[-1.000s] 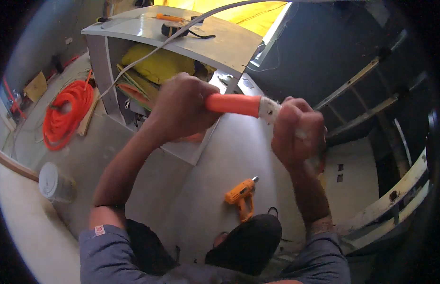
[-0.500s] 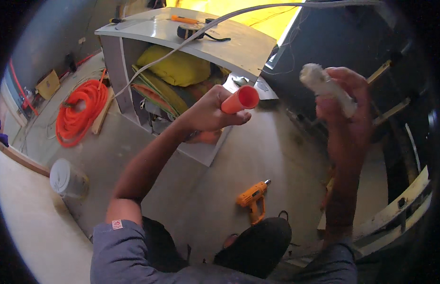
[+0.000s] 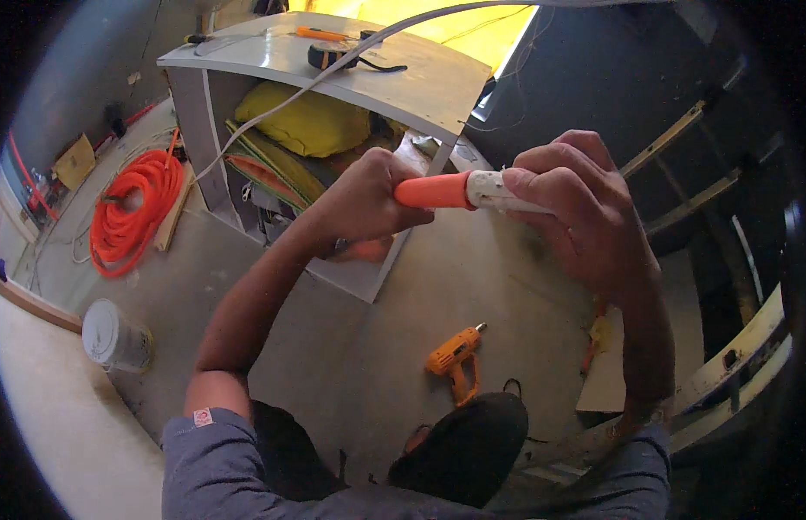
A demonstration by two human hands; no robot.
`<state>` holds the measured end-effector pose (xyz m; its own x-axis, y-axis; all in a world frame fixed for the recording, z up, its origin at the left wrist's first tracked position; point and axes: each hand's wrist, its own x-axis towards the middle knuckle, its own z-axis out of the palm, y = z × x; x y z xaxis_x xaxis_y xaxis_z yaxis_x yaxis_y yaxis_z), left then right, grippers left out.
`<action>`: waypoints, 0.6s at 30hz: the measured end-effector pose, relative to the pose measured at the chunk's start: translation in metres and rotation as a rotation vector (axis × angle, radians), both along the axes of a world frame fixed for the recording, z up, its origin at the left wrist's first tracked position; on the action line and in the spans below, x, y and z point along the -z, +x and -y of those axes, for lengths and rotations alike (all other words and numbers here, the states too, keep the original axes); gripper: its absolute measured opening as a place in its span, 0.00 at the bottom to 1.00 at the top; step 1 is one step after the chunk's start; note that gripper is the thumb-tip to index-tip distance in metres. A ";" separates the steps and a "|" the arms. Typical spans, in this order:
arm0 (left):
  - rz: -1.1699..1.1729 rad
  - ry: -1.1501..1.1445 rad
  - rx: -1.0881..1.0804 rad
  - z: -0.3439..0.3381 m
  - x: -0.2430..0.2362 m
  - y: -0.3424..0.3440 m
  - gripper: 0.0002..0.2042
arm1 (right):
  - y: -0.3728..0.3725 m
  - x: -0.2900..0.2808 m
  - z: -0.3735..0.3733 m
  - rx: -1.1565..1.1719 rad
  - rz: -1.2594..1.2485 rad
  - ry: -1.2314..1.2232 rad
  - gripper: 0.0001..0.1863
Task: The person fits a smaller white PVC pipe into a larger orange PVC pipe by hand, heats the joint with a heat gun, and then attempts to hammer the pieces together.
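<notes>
My left hand [image 3: 368,199] is wrapped round a short orange tube [image 3: 433,191], held level in front of me. My right hand [image 3: 580,208] grips a white, marked pipe piece [image 3: 485,190], whose left end meets the tube's open end; whether it is inside cannot be seen. Below them on the floor lies an orange-and-black heat gun [image 3: 455,355] with a metal nozzle.
A white cabinet [image 3: 199,147] holding yellow sacks has a tape measure [image 3: 329,56] and orange-handled tool [image 3: 320,34] on top; a white cable crosses it. Coiled orange tubing [image 3: 134,225] and a white bucket [image 3: 113,338] stand left. Ladders [image 3: 671,139] are right.
Half a second ago the two pieces were apart, with the tube's opening toward me. My right hand has since moved leftward, bringing the white piece against the tube, now turned sideways again.
</notes>
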<state>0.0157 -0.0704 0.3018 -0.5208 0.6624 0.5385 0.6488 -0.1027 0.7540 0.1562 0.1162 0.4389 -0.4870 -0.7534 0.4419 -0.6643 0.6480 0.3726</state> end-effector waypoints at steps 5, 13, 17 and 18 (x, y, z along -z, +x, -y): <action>-0.087 -0.155 0.016 0.010 0.003 -0.005 0.10 | -0.002 0.004 -0.002 -0.117 -0.062 0.178 0.11; -0.056 -0.273 -0.009 -0.006 0.009 0.013 0.07 | -0.001 0.006 -0.023 -0.070 0.176 0.222 0.10; -0.180 -0.281 -0.170 -0.009 0.002 0.022 0.08 | -0.001 0.006 -0.031 -0.117 0.219 0.255 0.11; -0.231 -0.282 -0.208 -0.010 0.002 0.022 0.07 | 0.000 0.009 -0.033 -0.098 0.219 0.222 0.12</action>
